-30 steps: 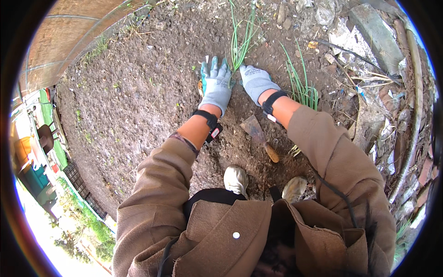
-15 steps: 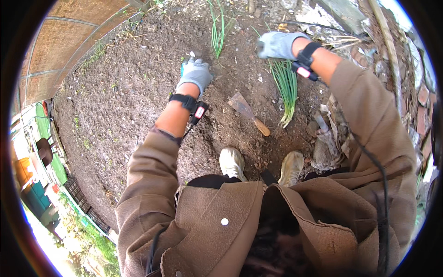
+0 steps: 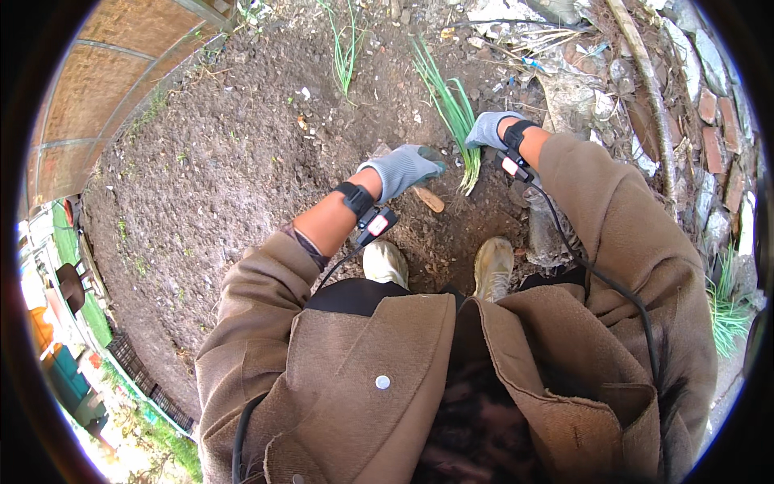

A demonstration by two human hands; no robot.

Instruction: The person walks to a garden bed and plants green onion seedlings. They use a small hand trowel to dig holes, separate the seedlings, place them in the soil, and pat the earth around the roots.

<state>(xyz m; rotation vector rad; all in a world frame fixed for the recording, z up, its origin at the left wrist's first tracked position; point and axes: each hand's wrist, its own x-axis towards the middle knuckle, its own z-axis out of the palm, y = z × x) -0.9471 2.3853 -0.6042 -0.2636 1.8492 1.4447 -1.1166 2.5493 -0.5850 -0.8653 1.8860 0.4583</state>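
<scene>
1. You stood on brown soil (image 3: 242, 161), with rubble (image 3: 709, 149) at 2 o'clock and a brown panelled wall (image 3: 97, 89) at 10.
2. Your left hand (image 3: 401, 171) partly hid a wooden-handled scraper (image 3: 429, 199).
3. The scallion bundle (image 3: 454, 114) lay at 1 o'clock, against your right hand (image 3: 488, 129); neither grip's closure could be told.
4. Black crates (image 3: 133, 367) sat at 8 o'clock, contents indistinct.

One wide camera looks down from the person's head; it sees the coat (image 3: 355, 347) up close, left hand (image 3: 405, 171) and right hand (image 3: 487, 131) midway, dirt (image 3: 274, 73) farther off.
</scene>
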